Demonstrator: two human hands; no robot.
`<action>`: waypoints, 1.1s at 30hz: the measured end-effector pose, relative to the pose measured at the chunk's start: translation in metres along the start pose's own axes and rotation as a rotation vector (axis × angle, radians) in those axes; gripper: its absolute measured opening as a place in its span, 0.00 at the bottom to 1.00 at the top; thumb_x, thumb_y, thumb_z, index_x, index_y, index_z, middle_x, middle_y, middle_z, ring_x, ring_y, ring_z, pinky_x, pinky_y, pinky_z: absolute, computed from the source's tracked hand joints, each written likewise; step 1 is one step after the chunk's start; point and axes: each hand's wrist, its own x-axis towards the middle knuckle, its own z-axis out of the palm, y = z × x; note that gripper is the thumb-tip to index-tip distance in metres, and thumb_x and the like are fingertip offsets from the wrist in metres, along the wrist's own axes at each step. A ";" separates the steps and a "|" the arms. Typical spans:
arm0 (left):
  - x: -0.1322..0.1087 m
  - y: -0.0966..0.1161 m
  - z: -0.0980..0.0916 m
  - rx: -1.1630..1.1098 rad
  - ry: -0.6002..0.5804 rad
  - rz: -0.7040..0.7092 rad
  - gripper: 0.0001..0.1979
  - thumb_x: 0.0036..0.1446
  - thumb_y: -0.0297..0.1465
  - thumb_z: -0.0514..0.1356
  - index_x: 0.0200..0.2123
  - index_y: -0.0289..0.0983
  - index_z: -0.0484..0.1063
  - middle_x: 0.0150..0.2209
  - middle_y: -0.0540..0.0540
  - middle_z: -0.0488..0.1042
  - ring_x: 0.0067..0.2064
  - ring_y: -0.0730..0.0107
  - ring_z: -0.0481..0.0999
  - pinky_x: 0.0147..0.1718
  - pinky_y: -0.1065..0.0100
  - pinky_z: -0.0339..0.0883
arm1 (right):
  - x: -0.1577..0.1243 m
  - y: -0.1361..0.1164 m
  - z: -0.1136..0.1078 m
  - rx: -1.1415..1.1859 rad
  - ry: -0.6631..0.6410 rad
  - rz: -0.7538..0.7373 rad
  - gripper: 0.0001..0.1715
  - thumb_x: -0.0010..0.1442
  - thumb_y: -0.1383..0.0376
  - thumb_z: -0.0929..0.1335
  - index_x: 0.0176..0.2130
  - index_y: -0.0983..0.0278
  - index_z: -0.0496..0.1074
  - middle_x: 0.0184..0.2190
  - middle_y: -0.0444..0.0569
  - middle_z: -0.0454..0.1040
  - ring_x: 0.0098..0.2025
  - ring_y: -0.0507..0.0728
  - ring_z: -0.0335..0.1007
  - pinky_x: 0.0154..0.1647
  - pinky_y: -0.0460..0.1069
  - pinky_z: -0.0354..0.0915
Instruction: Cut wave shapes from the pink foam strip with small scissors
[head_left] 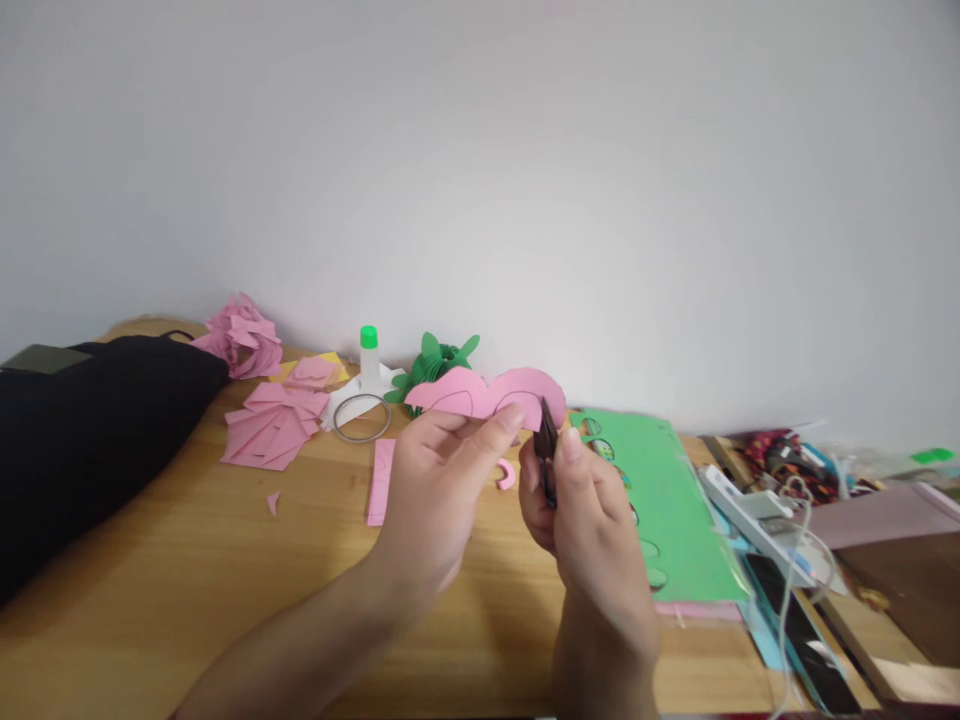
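Pinched between thumb and fingers of my left hand (442, 485) is a pink paper piece (525, 385) with a scalloped upper edge and drawn curved lines. My right hand (581, 500) is closed round small dark scissors (546, 450), whose tips touch the lower right part of the paper. On the table between my hands lies a small curved pink scrap (507, 474). A pink paper strip (380, 482) lies just left of my left hand. Behind the held paper stands a green folded-paper object (444, 358).
On the wooden table (300, 600) are pink paper pieces (274, 425), a glue bottle (369, 360), a metal ring (337, 418) and a black bag (112, 430). Rightward lie a green sheet (675, 510), a power strip (757, 525) with a cable, and a phone (799, 630).
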 end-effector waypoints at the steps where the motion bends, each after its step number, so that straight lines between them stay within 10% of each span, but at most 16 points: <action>1: 0.000 0.000 0.000 -0.003 0.009 0.003 0.10 0.46 0.37 0.71 0.20 0.39 0.77 0.21 0.52 0.73 0.24 0.77 0.68 0.22 0.74 0.65 | 0.000 0.000 0.000 -0.003 -0.002 -0.007 0.28 0.68 0.49 0.60 0.24 0.63 0.63 0.15 0.36 0.52 0.16 0.47 0.42 0.14 0.42 0.43; 33: 0.000 0.003 -0.002 0.094 0.001 0.065 0.10 0.51 0.38 0.68 0.22 0.42 0.75 0.21 0.52 0.74 0.21 0.74 0.69 0.22 0.68 0.66 | 0.000 -0.003 -0.003 -0.108 0.012 -0.013 0.28 0.68 0.48 0.59 0.24 0.62 0.62 0.14 0.36 0.51 0.15 0.47 0.42 0.13 0.43 0.44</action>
